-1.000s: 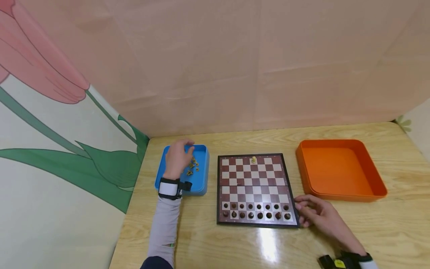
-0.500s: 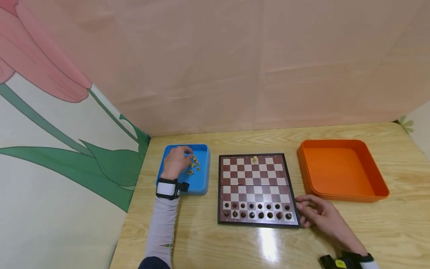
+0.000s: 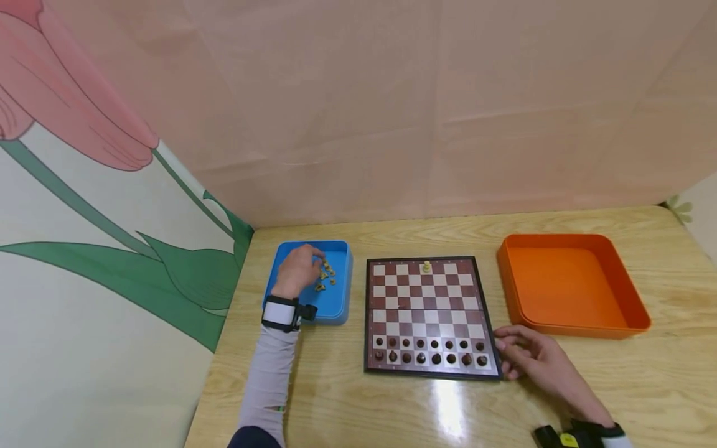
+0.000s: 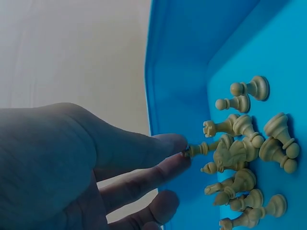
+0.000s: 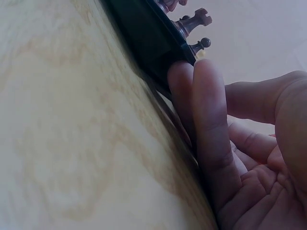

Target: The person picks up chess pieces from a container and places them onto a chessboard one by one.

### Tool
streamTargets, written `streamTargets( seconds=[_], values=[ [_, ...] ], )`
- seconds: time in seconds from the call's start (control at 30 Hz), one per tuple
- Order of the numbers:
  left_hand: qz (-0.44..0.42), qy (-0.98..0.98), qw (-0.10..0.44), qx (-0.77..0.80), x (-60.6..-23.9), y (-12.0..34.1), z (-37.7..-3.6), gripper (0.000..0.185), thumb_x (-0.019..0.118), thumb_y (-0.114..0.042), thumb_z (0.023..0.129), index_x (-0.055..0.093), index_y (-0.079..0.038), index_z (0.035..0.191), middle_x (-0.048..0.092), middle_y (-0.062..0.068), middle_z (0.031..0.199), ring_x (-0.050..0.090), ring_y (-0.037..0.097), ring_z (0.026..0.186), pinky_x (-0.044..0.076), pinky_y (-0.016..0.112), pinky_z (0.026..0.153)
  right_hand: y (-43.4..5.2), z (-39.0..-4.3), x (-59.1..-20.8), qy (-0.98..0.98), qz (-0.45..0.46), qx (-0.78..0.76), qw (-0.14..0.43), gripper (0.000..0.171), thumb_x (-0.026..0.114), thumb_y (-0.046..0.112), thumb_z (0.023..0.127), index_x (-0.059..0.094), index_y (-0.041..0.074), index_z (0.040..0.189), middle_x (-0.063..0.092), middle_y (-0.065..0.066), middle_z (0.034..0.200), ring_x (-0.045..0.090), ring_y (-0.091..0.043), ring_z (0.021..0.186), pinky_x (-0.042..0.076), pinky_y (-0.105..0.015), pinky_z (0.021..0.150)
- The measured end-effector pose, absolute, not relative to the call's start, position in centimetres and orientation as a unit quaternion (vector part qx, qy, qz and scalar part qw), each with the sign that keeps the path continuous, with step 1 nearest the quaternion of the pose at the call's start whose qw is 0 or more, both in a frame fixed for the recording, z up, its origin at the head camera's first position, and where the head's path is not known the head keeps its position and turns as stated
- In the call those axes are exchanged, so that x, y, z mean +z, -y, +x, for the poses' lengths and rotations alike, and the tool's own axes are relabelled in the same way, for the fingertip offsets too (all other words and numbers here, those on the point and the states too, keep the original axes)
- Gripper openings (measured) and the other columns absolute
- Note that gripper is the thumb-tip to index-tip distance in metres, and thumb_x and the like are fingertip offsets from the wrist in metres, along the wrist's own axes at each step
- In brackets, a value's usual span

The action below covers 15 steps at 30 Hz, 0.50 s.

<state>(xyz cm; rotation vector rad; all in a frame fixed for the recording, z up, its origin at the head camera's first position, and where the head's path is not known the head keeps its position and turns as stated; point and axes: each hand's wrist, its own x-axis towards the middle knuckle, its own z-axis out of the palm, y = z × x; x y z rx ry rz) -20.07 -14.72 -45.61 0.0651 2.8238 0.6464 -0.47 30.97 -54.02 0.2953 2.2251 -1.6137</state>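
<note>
Reaching into the blue tray [image 3: 338, 292], the left hand [image 3: 297, 270] is seen with fingertips [image 4: 168, 143] closing on one pale chess piece [image 4: 199, 149]. The piece lies on its side, long axis pointing from the fingers toward the heap of pale pieces [image 4: 244, 158] just beyond. The right hand [image 3: 532, 361], fingers straight, is pressed flat against the chessboard [image 3: 428, 314] edge, well apart.

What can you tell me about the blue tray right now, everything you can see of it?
The blue tray is a shallow square plastic bin with rounded corners and a raised rim, lying flat on the wooden table left of the chessboard. A loose heap of pale chess pieces lies tipped over on its floor. The left hand reaches into it, fingertips touching one piece.
</note>
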Motion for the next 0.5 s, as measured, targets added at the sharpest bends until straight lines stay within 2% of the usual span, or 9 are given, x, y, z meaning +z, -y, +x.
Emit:
streamTargets(
  seconds=[0.23,0.5],
  values=[
    [0.033,-0.968,0.111,0.224,-45.90,14.74,-19.86,0.027,0.063,-0.016,0.108,0.076,-0.007,0.131,0.071,0.013,0.137,0.066,0.026,0.094,0.050,0.035,0.066,-30.86,-0.47,-54.15,-0.789,0.104,-0.575,0.187,0.044,0.064,0.015,0.109,0.052,-0.005,0.146,0.069,-0.018,0.111,0.073,-0.026,0.076,0.064,-0.039,0.068],
    [0.037,-0.967,0.106,0.227,-45.94,14.70,-20.03,0.028,0.065,-0.018,0.107,0.075,-0.005,0.130,0.071,0.015,0.138,0.068,0.032,0.117,0.058,0.049,0.090,-30.99,-0.72,-54.24,-0.795,0.105,-0.566,0.191,0.045,0.064,0.018,0.109,0.052,-0.005,0.146,0.070,-0.020,0.112,0.074,-0.026,0.078,0.064,-0.039,0.069]
  ],
)
